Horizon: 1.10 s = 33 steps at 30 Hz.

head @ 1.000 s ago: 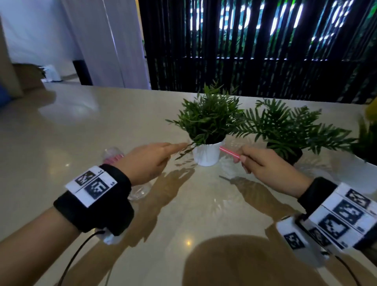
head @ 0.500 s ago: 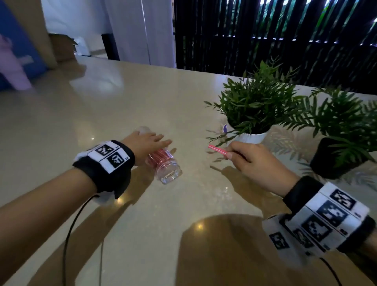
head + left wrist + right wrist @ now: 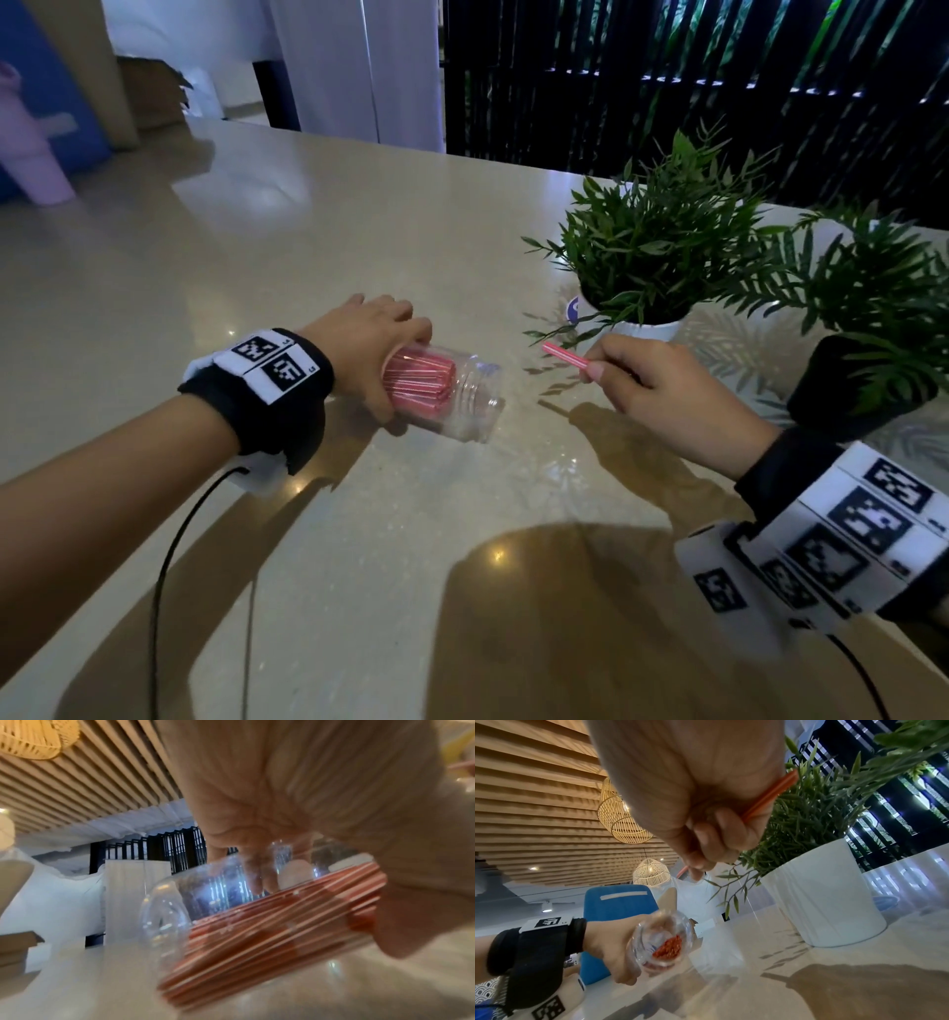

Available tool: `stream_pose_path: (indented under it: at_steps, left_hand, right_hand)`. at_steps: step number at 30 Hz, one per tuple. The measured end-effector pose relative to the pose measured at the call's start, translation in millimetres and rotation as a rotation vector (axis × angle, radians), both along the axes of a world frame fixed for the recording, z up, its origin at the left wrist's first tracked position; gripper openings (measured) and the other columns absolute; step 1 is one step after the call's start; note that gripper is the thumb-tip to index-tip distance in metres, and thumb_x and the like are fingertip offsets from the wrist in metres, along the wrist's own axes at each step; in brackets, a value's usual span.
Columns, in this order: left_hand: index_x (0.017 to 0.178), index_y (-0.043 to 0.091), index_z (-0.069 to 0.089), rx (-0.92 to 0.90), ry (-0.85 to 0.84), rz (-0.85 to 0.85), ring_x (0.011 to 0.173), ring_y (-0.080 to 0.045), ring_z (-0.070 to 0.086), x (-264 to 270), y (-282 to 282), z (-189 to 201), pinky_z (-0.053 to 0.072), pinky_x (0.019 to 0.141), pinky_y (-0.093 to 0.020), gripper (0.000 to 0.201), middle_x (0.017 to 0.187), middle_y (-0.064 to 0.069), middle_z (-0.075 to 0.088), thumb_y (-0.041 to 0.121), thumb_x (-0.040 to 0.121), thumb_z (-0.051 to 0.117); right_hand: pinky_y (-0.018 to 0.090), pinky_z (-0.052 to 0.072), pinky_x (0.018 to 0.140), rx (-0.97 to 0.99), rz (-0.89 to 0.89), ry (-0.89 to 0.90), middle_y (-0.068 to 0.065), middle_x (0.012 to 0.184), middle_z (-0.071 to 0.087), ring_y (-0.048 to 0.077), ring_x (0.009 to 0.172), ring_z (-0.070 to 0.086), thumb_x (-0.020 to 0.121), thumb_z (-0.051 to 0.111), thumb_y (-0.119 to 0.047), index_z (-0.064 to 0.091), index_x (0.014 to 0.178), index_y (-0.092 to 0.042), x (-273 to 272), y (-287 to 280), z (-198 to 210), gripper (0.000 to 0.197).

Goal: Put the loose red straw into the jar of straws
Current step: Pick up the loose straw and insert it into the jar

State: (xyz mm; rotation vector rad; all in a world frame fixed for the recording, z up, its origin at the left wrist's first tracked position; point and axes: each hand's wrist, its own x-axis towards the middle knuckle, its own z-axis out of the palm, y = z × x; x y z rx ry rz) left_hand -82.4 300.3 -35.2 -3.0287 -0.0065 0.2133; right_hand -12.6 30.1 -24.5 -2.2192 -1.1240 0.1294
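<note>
Right hand: the right hand [image 3: 662, 390] pinched the loose red straw [image 3: 565, 355] between thumb and fingertips, its other fingers curled under; the free end pointed left, toward the jar, and a short tail stuck out behind the palm in the right wrist view.
Left hand: the left hand [image 3: 367, 349] wrapped the closed end of the jar [image 3: 462, 395], thumb below and fingers over the top, holding it tipped on its side close to the table [image 3: 308, 246].
Straw position: in the air, near the jar mouth but apart from it, a little higher and farther back.
Jar contents: a packed bundle of red straws [image 3: 418, 383] filled the lower part of the jar, leaving a clear gap above them.
Step in hand: judged to be lining up the straw tip with the mouth.
How to do it well: bring the tip level with the opening, aim into the gap above the bundle, then slide it along the jar's axis; keep the jar steady and its mouth no lower than its base, so the bundle does not slip out.
Watch for: the leaves of the potted plant [image 3: 647, 257] just beside the right hand; a snag could knock the aim.
</note>
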Motion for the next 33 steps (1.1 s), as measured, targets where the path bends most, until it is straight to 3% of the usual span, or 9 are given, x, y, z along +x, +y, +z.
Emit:
stream_pose_path:
  at_steps: [3, 7, 11, 13, 16, 19, 22, 27, 33]
  left_hand:
    - [0.099, 0.026, 0.041, -0.343, -0.113, 0.017, 0.08, -0.013, 0.047, -4, -11, 11, 0.041, 0.068, -0.027, 0.074, 0.089, 0.007, 0.046, 0.055, 0.039, 0.074]
    - [0.087, 0.03, 0.04, -0.668, -0.284, 0.073, 0.066, -0.008, 0.058, -10, -37, 21, 0.044, 0.056, -0.016, 0.057, 0.076, 0.011, 0.059, 0.033, 0.043, 0.075]
    - [0.102, 0.024, 0.043, -0.883, -0.445, 0.108, 0.075, -0.009, 0.066, -11, -70, 19, 0.057, 0.071, -0.028, 0.072, 0.087, 0.01, 0.064, 0.036, 0.045, 0.086]
    - [0.11, 0.025, 0.045, -0.964, -0.475, 0.106, 0.073, 0.004, 0.063, -9, -85, 19, 0.055, 0.071, -0.018, 0.078, 0.089, 0.015, 0.061, 0.042, 0.046, 0.086]
    - [0.108, 0.029, 0.051, -1.065, -0.505, 0.11, 0.077, 0.006, 0.06, -8, -108, 18, 0.054, 0.073, -0.018, 0.076, 0.09, 0.017, 0.061, 0.056, 0.044, 0.081]
    - [0.11, 0.029, 0.052, -1.203, -0.554, 0.106, 0.093, 0.001, 0.061, -9, -128, 16, 0.055, 0.084, -0.031, 0.073, 0.105, 0.011, 0.064, 0.051, 0.045, 0.076]
    - [0.112, 0.025, 0.052, -1.3, -0.574, 0.053, 0.094, -0.004, 0.065, -8, -150, 17, 0.055, 0.085, -0.029, 0.073, 0.106, 0.009, 0.067, 0.044, 0.047, 0.079]
    - [0.105, 0.029, 0.051, -1.399, -0.608, 0.039, 0.089, 0.003, 0.064, 2, -186, 18, 0.052, 0.072, -0.011, 0.067, 0.098, 0.022, 0.067, 0.046, 0.046, 0.078]
    - [0.109, 0.031, 0.046, -1.465, -0.655, 0.027, 0.103, -0.008, 0.061, 14, -220, 23, 0.051, 0.088, -0.033, 0.075, 0.11, 0.012, 0.063, 0.052, 0.044, 0.077]
  right_hand:
    - [0.031, 0.029, 0.054, 0.049, -0.009, -0.018, 0.0, 0.055, 0.046, 0.018, 0.052, 0.041, 0.093, 0.044, -0.016, 0.057, 0.08, -0.016, -1, -3, 9, 0.019]
    - [0.03, 0.028, 0.052, 0.173, -0.036, -0.031, 0.001, 0.054, 0.046, 0.013, 0.05, 0.039, 0.092, 0.045, -0.018, 0.056, 0.075, -0.022, -4, -13, 29, 0.021]
    - [0.018, 0.029, 0.045, 0.366, -0.072, 0.024, -0.003, 0.053, 0.043, 0.007, 0.045, 0.035, 0.092, 0.041, -0.011, 0.058, 0.079, -0.017, -6, -29, 56, 0.023]
    - [0.012, 0.029, 0.041, 0.469, -0.082, 0.046, 0.001, 0.055, 0.044, 0.005, 0.042, 0.035, 0.089, 0.038, -0.004, 0.058, 0.079, -0.016, -7, -35, 70, 0.025]
    - [0.013, 0.031, 0.038, 0.623, -0.105, 0.083, 0.0, 0.054, 0.048, 0.006, 0.039, 0.037, 0.088, 0.035, 0.001, 0.056, 0.077, -0.017, -10, -44, 91, 0.029]
    - [0.016, 0.034, 0.036, 0.803, -0.121, 0.095, -0.005, 0.047, 0.052, 0.008, 0.037, 0.04, 0.086, 0.036, -0.002, 0.055, 0.074, -0.02, -9, -53, 114, 0.029]
    - [0.015, 0.036, 0.036, 0.9, -0.115, 0.089, -0.006, 0.044, 0.053, 0.007, 0.036, 0.043, 0.084, 0.037, -0.002, 0.055, 0.073, -0.019, -5, -60, 134, 0.027]
    - [0.017, 0.047, 0.045, 0.923, -0.12, 0.105, -0.004, 0.052, 0.063, 0.009, 0.049, 0.063, 0.088, 0.038, -0.002, 0.053, 0.077, -0.018, -5, -71, 155, 0.025]
    - [0.011, 0.048, 0.05, 0.925, -0.172, 0.083, -0.003, 0.077, 0.07, 0.006, 0.07, 0.067, 0.092, 0.04, -0.008, 0.05, 0.08, -0.02, -5, -80, 166, 0.02]
